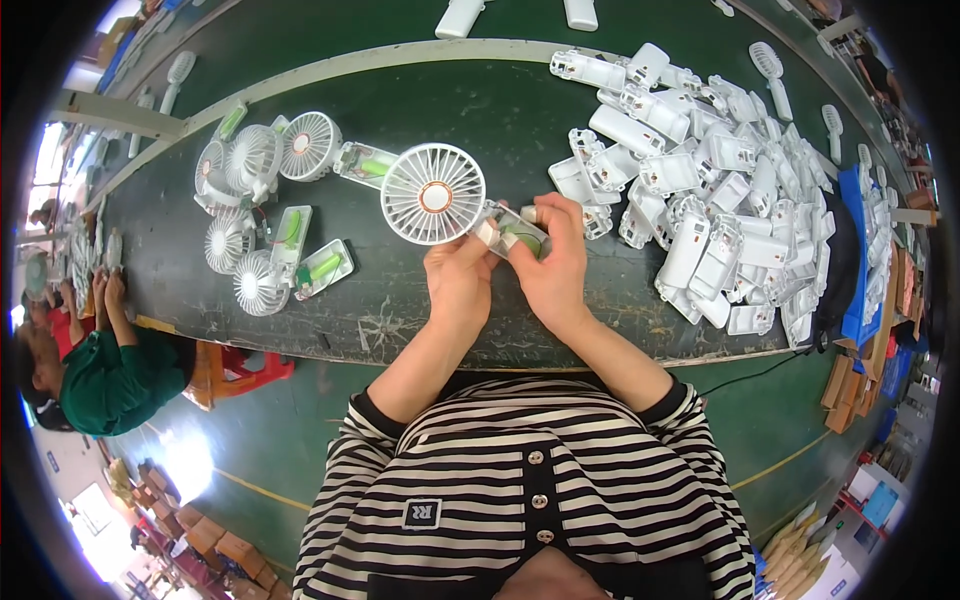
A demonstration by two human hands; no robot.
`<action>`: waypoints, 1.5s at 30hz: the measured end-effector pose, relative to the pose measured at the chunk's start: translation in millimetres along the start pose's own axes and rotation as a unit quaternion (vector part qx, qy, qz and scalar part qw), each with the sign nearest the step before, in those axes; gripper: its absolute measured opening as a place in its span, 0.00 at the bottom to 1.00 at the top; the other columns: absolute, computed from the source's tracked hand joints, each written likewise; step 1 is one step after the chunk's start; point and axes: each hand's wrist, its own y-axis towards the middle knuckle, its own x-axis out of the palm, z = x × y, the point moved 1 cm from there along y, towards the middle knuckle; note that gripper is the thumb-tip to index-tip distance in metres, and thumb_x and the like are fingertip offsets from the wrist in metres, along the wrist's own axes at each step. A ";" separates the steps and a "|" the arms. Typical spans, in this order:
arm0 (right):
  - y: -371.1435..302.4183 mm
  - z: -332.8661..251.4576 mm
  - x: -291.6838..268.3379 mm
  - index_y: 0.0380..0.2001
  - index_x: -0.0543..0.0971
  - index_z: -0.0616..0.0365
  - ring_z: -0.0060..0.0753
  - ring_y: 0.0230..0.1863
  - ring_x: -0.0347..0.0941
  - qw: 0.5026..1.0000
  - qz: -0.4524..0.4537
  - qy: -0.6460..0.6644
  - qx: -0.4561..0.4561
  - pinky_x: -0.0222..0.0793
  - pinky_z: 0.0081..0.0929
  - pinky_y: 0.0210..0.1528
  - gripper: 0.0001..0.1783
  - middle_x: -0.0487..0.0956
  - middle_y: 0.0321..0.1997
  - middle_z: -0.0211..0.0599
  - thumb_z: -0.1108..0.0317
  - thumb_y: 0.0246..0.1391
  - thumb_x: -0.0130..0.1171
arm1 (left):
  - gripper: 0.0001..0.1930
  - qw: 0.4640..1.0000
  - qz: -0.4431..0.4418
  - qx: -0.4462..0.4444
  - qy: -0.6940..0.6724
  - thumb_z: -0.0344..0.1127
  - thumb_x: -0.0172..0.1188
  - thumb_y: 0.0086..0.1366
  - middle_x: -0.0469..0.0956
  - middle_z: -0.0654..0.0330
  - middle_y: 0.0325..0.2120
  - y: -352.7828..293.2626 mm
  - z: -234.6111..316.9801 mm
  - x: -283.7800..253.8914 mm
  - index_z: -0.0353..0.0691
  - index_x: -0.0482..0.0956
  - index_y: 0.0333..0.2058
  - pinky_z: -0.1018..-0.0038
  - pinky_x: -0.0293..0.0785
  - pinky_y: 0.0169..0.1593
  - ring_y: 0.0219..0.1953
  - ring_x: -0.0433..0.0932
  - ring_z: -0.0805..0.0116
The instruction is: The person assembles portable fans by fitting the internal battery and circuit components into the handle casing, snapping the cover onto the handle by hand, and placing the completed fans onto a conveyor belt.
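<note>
A small white handheld fan (434, 170) with a round grille and an orange-ringed hub lies across my two hands over the dark green table. My left hand (462, 285) is closed around the neck just below its round head. My right hand (556, 268) closes on the opened handle, thumb and fingers at its sides. Inside that handle a green battery (532, 238) shows between my fingers. Just left of the held fan lies an open fan handle (352, 163) with a green battery in it. My fingertips hide part of the held handle.
Several white fans (254, 158) with open, battery-filled handles lie at the left of the table (400, 100). A large heap of white handle shells (690, 175) covers the right. A pale rail (480, 50) runs along the back. A person in green (125, 385) sits at far left.
</note>
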 end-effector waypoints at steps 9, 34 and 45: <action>15.2 12.1 -10.9 0.38 0.71 0.66 0.21 0.35 0.71 0.881 -0.198 0.246 0.353 0.66 0.18 0.38 0.17 0.75 0.34 0.35 0.78 0.40 0.55 | 0.11 0.986 -0.050 0.014 0.159 0.22 0.54 0.54 0.75 0.55 0.35 -8.4 0.2 -9.2 0.29 0.72 0.39 0.73 0.71 0.41 0.37 0.74 0.68; 112.6 -0.1 -23.8 0.50 0.65 0.61 0.40 0.30 0.74 0.967 -0.248 -0.010 0.056 0.70 0.30 0.33 0.29 0.76 0.33 0.43 0.74 0.39 0.53 | 0.16 0.964 -0.026 -0.199 0.174 0.30 0.53 0.56 0.75 0.49 0.36 -2.3 16.7 -37.9 0.24 0.69 0.41 0.69 0.73 0.42 0.37 0.76 0.62; 4.8 -35.9 -58.6 0.46 0.68 0.63 0.41 0.37 0.69 0.947 -0.303 -0.104 0.034 0.67 0.29 0.39 0.29 0.70 0.38 0.39 0.72 0.35 0.59 | 0.14 0.971 -0.018 -0.187 0.148 0.27 0.54 0.53 0.76 0.54 0.31 -23.6 3.8 -27.2 0.26 0.73 0.38 0.72 0.75 0.37 0.32 0.77 0.67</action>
